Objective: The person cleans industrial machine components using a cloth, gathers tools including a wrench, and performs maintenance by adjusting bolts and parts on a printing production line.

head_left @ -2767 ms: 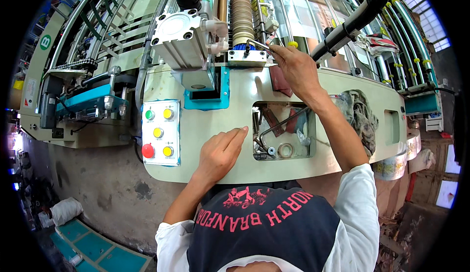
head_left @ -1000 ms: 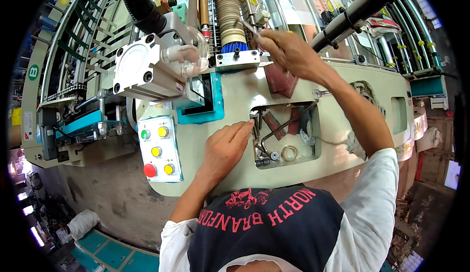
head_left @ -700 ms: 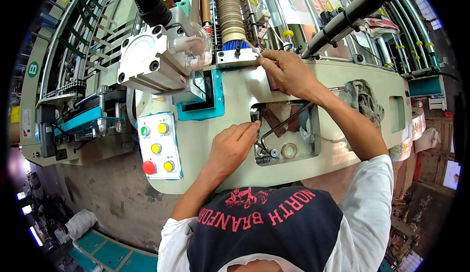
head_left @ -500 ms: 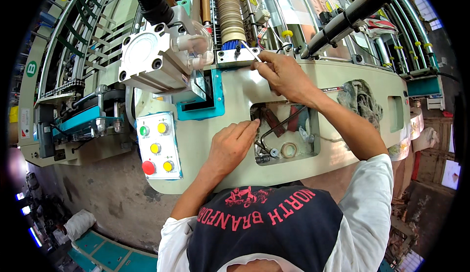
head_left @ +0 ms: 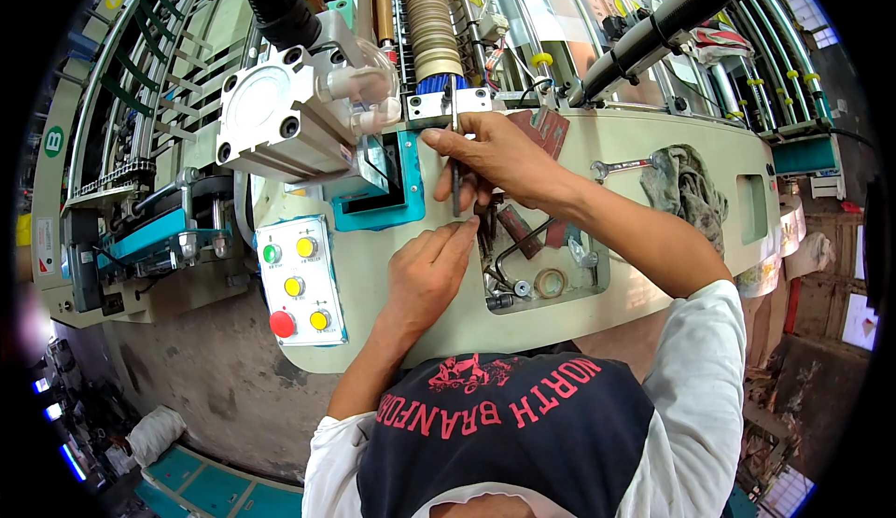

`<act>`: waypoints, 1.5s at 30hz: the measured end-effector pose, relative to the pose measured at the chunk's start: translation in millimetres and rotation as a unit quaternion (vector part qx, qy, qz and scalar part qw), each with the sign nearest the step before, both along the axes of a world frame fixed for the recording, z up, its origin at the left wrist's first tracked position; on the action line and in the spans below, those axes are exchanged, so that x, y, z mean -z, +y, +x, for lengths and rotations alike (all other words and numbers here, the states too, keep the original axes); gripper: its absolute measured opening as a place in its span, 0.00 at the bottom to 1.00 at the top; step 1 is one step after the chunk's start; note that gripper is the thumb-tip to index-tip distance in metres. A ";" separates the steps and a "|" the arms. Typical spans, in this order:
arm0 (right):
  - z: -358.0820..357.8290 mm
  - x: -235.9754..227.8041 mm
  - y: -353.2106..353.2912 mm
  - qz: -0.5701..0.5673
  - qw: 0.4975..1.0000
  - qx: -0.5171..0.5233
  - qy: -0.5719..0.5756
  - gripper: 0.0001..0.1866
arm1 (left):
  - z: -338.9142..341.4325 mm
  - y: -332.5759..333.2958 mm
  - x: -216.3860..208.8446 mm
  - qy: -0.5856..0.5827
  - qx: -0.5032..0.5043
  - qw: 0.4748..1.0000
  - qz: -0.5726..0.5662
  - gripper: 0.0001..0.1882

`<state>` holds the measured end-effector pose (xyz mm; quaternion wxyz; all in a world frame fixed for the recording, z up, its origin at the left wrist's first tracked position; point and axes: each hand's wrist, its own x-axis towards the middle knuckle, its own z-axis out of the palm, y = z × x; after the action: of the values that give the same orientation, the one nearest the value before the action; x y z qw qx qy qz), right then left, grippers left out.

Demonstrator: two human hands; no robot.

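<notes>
head view, looking down at a cream-coloured machine housing [head_left: 653,135]. the right hand [head_left: 499,154] is closed around a thin dark metal rod, probably a hex key [head_left: 455,187], with thumb and fingers pinched on its upper part; the rod hangs upright below the grip, and its top runs up to the small metal block [head_left: 448,105] just above the knuckles. the left hand [head_left: 425,271] lies below and slightly left of that grip, fingers extended and loose, holding nothing; its fingertips [head_left: 467,229] rest at the left edge of the recessed tool tray [head_left: 588,280], just under the rod's lower end. in the tray, right of the left fingertips, lie a bent hex key [head_left: 518,247], a tape roll [head_left: 549,282] and dark red flat pieces [head_left: 518,229]. a spanner [head_left: 621,165] and a crumpled rag [head_left: 689,182] lie on the housing well right of the right hand. a push-button panel [head_left: 299,280] with green, yellow and red buttons sits left of the left hand; a pneumatic cylinder [head_left: 275,121] stands up and left of the right hand.
</notes>
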<state>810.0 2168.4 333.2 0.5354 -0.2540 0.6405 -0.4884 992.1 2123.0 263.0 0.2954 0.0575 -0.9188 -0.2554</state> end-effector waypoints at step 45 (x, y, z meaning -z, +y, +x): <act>12.2 15.5 1.2 -0.039 0.993 0.055 0.096 0.20 | 5.5 -7.7 -18.5 0.038 -0.003 0.999 -0.007 0.17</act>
<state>822.3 2169.6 317.6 0.4340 -0.2848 0.6821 -0.5150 997.6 2115.3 281.6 0.3310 0.0488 -0.9086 -0.2499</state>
